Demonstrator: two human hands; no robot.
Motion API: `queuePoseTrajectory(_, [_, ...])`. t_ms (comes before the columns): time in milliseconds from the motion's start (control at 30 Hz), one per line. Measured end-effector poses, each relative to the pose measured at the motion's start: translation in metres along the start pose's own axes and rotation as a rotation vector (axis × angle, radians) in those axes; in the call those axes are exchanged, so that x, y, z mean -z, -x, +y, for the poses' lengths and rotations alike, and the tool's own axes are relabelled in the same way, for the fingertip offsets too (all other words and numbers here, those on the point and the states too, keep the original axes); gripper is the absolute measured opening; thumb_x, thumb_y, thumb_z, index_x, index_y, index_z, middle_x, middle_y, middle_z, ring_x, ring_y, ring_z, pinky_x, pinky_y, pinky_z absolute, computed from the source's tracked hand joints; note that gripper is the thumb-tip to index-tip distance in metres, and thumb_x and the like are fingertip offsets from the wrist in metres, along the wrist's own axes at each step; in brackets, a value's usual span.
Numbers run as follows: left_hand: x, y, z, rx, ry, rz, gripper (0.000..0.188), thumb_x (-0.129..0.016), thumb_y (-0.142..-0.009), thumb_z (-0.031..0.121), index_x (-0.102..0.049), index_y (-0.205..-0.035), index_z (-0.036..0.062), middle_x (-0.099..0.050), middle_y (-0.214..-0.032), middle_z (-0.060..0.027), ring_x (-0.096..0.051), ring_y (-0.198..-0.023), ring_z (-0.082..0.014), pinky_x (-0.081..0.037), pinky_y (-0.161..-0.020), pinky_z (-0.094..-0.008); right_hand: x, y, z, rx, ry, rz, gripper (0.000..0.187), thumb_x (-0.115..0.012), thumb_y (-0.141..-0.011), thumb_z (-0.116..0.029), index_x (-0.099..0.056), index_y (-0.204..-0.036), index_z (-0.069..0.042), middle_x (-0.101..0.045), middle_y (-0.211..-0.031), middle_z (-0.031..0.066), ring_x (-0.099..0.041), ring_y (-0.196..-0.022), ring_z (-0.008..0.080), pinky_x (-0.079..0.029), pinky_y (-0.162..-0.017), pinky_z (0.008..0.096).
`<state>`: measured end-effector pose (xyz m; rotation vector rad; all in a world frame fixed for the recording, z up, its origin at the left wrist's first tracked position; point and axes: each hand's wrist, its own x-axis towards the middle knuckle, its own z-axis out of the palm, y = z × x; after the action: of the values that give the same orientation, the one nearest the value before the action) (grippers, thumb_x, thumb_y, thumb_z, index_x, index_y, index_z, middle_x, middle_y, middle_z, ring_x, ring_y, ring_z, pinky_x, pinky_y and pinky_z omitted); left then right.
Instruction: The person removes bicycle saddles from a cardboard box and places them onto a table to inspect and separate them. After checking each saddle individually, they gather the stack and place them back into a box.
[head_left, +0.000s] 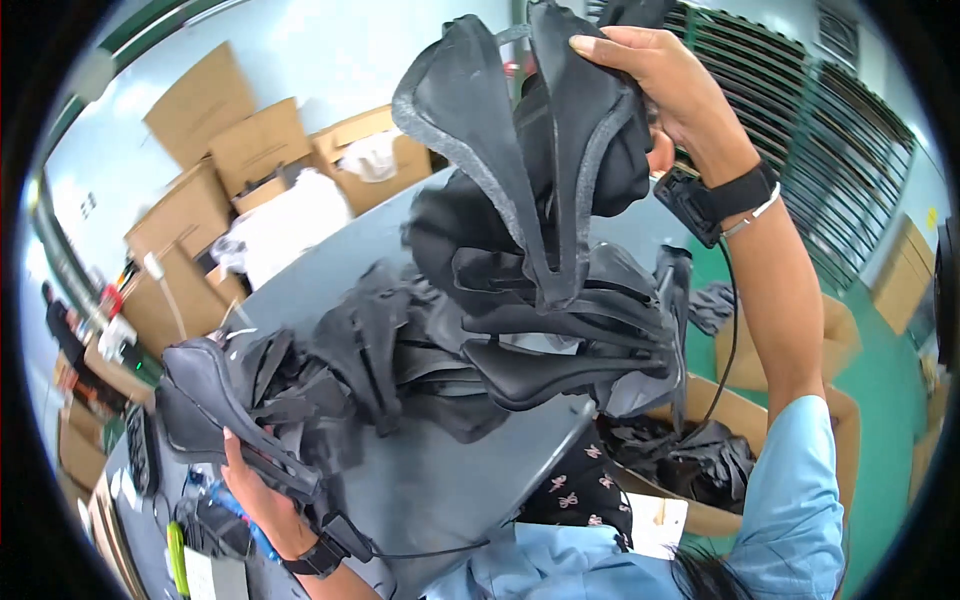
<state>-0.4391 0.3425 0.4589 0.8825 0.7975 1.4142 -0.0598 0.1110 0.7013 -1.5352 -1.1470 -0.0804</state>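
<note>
My right hand [650, 75] is raised at the upper right, its thumb and fingers closed on the wide end of a black bicycle saddle cover [465, 100] with a long central slot and grey edging. The cover hangs with its narrow nose downward. Below and behind it are several more black saddle covers [560, 370], fanned in a stack. At the lower left, my left hand [262, 505] grips the near edge of another black saddle cover [205, 400], with one finger stretched along it; the other fingers are partly hidden. Between the hands, loose black covers [365, 340] lie heaped on the grey table [430, 490].
Cardboard boxes [185, 215] stand behind the table at the left, some with white cloth or plastic [295, 225]. An open carton [715, 510] of dark pieces sits beside me at the right. A green cutter [177, 560] lies lower left. Dark slatted racks [850, 165] stand at the back right.
</note>
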Motion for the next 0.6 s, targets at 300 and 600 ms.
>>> queuePoseTrajectory(300, [0.105, -0.035, 0.0, 0.013, -0.495, -0.016, 0.02, -0.062, -0.077, 0.01, -0.054, -0.093, -0.0009, -0.058, -0.08, -0.0057, -0.052, -0.066, -0.0146, -0.04, -0.06, -0.0265, -0.195, -0.055, 0.048, -0.166, -0.511, -0.299, 0.024, -0.064, -0.083, -0.019, -0.064, -0.09, 0.003, -0.065, -0.083, 0.0063, -0.061, -0.073, 0.015, -0.047, -0.068, 0.0278])
queuePoseTrajectory(600, [0.037, -0.01, 0.03, -0.381, -0.821, 0.131, 0.053, -0.061, -0.082, 0.008, -0.038, -0.128, -0.003, -0.05, -0.121, -0.0172, -0.048, -0.113, -0.0284, -0.037, -0.096, -0.0387, -0.294, -0.063, 0.094, -0.098, -0.314, -0.52, 0.034, -0.066, -0.081, -0.028, -0.066, -0.094, 0.004, -0.066, -0.084, 0.0068, -0.059, -0.077, 0.0142, -0.045, -0.071, 0.0285])
